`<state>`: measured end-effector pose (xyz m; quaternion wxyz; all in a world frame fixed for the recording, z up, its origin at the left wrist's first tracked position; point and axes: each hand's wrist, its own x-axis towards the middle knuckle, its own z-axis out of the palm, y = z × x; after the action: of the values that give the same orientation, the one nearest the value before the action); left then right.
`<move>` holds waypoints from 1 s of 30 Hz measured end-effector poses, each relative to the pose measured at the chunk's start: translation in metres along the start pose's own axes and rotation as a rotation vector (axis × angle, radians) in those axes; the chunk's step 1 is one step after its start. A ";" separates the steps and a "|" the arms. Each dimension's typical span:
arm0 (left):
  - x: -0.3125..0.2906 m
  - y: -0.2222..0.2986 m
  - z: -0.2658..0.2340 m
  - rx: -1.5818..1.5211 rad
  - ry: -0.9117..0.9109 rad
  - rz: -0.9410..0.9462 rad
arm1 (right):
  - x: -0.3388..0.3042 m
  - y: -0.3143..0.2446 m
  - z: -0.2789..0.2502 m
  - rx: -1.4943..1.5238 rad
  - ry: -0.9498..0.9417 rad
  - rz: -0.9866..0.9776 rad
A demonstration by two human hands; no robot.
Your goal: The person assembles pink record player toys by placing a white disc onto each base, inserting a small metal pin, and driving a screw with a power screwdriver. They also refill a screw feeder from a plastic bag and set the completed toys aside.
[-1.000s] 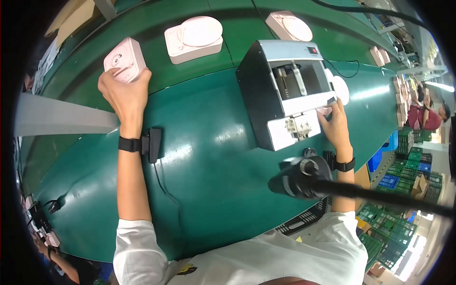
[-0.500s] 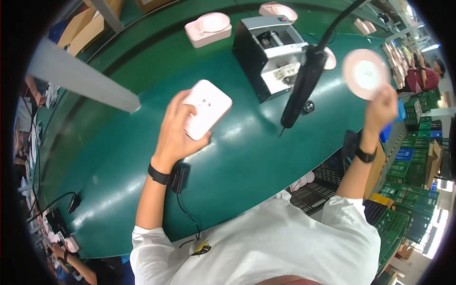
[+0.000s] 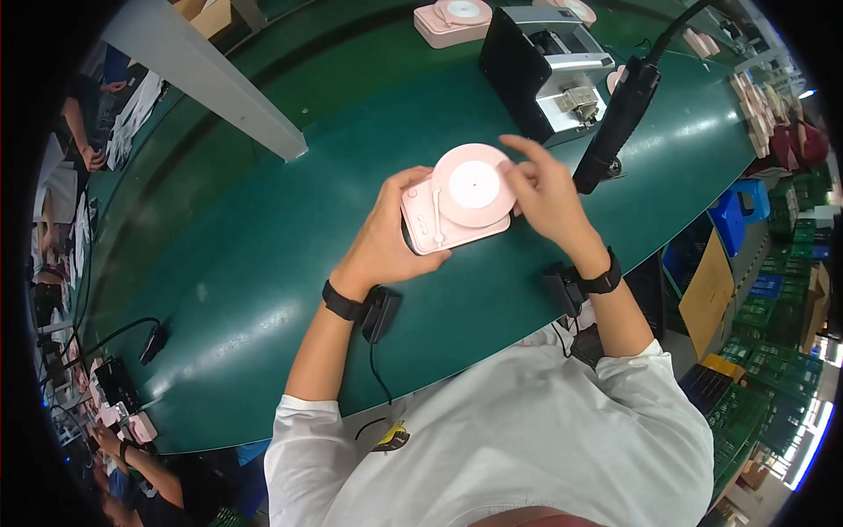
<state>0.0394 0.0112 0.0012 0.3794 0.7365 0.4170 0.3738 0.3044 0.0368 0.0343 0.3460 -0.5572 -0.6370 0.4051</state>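
Observation:
My left hand (image 3: 384,230) is closed around the left side of a pink box shaped like a small record player (image 3: 428,227), which has a pale tonearm and small round buttons on its face. Over its upper right part lies a pink disc with a white centre (image 3: 474,186), overhanging the box's edge. At the disc's right rim, my right hand (image 3: 546,191) grips it between thumb and bent fingers, the index finger sticking out. Whether the disc is fully seated on the box I cannot tell.
Ahead stands a black and silver bench machine (image 3: 553,75), with a black handheld tool (image 3: 620,123) hanging on a cable beside it. Another pink record player (image 3: 452,22) sits at the back. A grey post (image 3: 211,83) rises at the left; green crates (image 3: 738,413) line the right.
My right hand has brought the disc leftward from the far right onto the box. The box has turned, its tonearm side now facing up, and moved slightly right in my left hand.

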 end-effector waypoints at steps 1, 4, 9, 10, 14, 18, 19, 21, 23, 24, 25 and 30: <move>-0.001 0.000 0.000 -0.002 -0.010 -0.018 | 0.001 0.003 0.003 -0.069 -0.078 -0.080; -0.004 0.001 -0.005 0.024 -0.036 -0.025 | -0.002 -0.009 0.007 -0.292 -0.203 -0.202; -0.009 0.000 -0.007 0.021 -0.059 -0.027 | -0.017 -0.027 0.001 -0.595 -0.271 -0.271; -0.008 0.000 -0.006 0.023 -0.055 -0.038 | -0.018 -0.026 0.000 -0.597 -0.267 -0.263; -0.003 -0.001 -0.002 0.018 -0.016 0.033 | -0.015 -0.014 0.001 -0.577 -0.189 -0.313; 0.001 0.003 0.000 0.042 -0.005 0.004 | -0.009 -0.015 0.002 -0.624 -0.154 -0.373; 0.000 0.003 0.000 0.048 -0.002 0.005 | -0.010 -0.019 0.000 -0.620 -0.151 -0.370; 0.000 0.001 0.000 0.059 0.003 0.006 | -0.016 -0.034 -0.010 -0.704 -0.192 -0.264; 0.000 0.000 0.000 0.043 -0.004 0.000 | -0.018 -0.035 -0.019 -0.748 -0.211 -0.213; 0.001 0.000 0.000 0.026 -0.009 -0.009 | -0.019 -0.032 -0.025 -0.743 -0.085 -0.260; 0.001 0.000 0.000 0.010 -0.014 -0.018 | -0.019 -0.030 -0.030 -0.736 0.041 -0.307; 0.017 0.024 0.002 0.166 -0.037 0.100 | 0.007 -0.020 -0.045 -0.594 0.736 -0.664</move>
<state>0.0557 0.0166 0.0253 0.3055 0.7921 0.4022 0.3426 0.3349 0.0490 0.0715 0.4819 -0.5049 -0.7020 -0.1419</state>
